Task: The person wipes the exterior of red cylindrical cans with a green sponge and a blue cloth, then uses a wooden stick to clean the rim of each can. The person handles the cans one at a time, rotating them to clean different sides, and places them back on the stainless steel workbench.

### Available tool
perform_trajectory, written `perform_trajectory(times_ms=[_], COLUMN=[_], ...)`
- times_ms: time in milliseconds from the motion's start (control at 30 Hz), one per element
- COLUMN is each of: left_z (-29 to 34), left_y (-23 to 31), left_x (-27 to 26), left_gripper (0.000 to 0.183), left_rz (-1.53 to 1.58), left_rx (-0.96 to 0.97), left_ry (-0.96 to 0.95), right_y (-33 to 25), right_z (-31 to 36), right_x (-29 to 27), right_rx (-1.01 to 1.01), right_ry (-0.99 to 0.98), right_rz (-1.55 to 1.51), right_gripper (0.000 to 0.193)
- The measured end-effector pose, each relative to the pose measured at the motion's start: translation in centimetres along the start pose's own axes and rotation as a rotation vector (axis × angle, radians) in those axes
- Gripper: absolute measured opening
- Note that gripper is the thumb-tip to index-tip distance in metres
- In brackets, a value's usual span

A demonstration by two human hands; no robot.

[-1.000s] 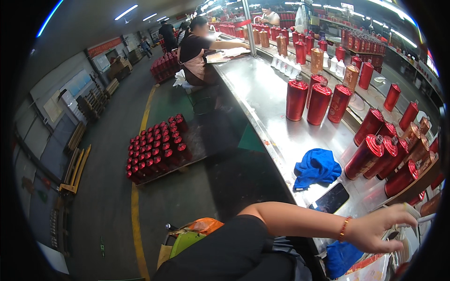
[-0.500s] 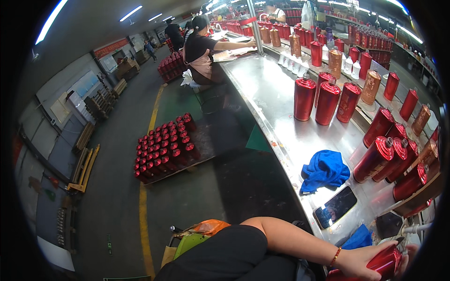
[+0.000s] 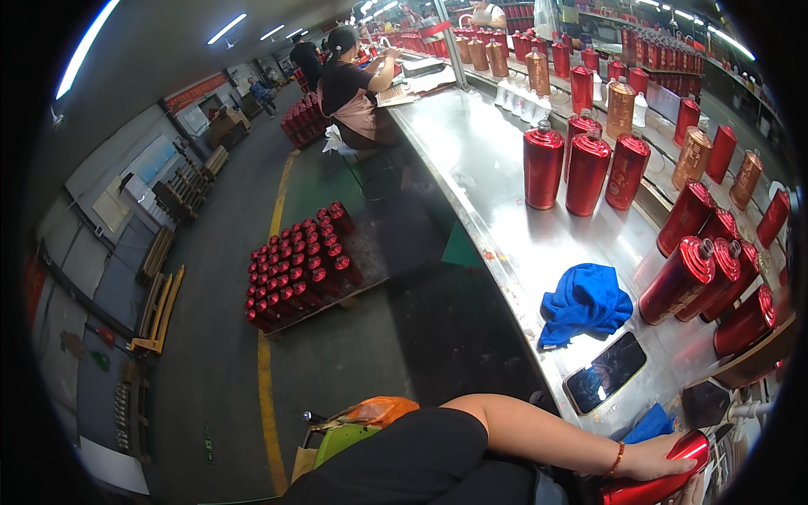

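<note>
Head view, listed by size. Tabletop [image 3: 497, 177]: long, steel, running from the far upper middle to the lower right. Pallet [image 3: 299, 261]: on the floor left of the tabletop, packed with upright red bottles. Seated person [image 3: 349, 84]: far end, hands on papers. Red bottles: three standing together mid-tabletop [image 3: 585, 164]; several lying tilted against a ledge at right [image 3: 703, 273]; rows of red and copper ones along the back shelf, labels too small to tell. Wall signs: red banner [image 3: 194, 91] high on the left wall, pale panel [image 3: 147, 164] below it. Blue cloth [image 3: 585, 303]: crumpled, near the tabletop's front edge. Phone [image 3: 606, 372]: dark, flat, just below the cloth. Second blue cloth [image 3: 650, 422]: partly hidden, beside the hand. Red bottle [image 3: 652, 481]: lying on its side at the bottom right. Left hand [image 3: 652, 459]: grip laid over that bottle, palm on top, fingers partly hidden; red cord at the wrist. Right hand: out of sight.
</note>
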State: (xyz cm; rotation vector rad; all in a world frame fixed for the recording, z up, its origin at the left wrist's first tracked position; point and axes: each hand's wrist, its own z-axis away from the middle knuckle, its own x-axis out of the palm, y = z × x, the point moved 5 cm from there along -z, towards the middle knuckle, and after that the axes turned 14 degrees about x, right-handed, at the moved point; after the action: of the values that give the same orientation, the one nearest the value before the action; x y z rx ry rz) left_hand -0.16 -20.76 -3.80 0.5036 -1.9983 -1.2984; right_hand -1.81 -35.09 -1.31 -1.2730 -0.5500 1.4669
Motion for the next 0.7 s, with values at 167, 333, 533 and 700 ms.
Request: perform_trajectory(times_ms=[167,333,533,700], left_z=[-1.3,-1.1,-1.6,-1.1], left_y=[-0.3,0.7,3.0,3.5], left_x=[-0.8,-1.9,-2.1,-3.4], left_gripper=[0.067,0.067,0.07,0.067], left_rz=[-0.059,-0.138,-0.197,-0.422], left_rx=[-0.002,0.036,-0.042,-0.076], left_ry=[0.032,0.105,0.023,0.116], right_y=[0.3,0.4,1.1,1.1], right_z=[-0.4,-0.8,0.0,0.8], right_x=[-0.6,-0.7,-1.8,-2.1], right_rx=[0.008,0.01,0.019,0.066], right_ry=[0.004,-0.003,0.02,0.007], right_rz=[-0.024,-0.036,-0.072,-0.141], right_gripper=[0.057,0.057,0.056,0.056])
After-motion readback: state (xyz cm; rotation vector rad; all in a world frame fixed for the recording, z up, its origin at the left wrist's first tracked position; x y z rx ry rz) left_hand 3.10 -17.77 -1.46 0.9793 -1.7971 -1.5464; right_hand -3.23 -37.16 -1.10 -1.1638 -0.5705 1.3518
